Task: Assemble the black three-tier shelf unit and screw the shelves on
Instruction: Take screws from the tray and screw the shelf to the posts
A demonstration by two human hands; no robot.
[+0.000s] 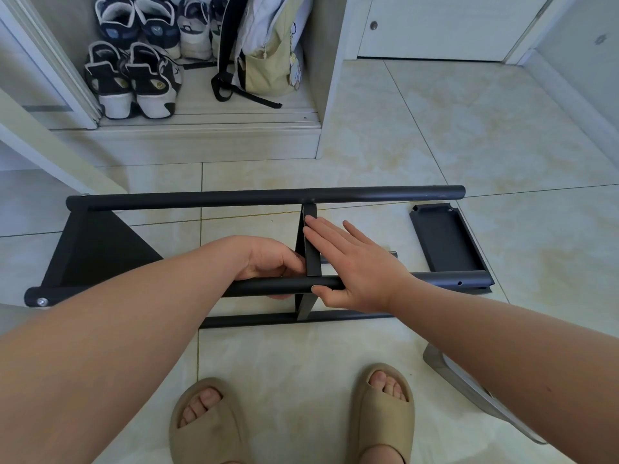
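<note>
left hand [268, 259] grip on near tube [435, 278]: fingertips hidden | slippers [382, 416] cut by bottom edge

The shelf frame [264, 197] is matt black with a silver screw [42, 301] at one end, and the loose shelf panel [447, 239] is the same black. The floor tiles [435, 135] are cream with faint yellowish marbling, the slippers [382, 423] plain beige. In the white cupboard [330, 95] the trainers [114, 92] are black and white or navy and white, and the backpack [268, 68] is pale yellow and white with black straps.
</note>
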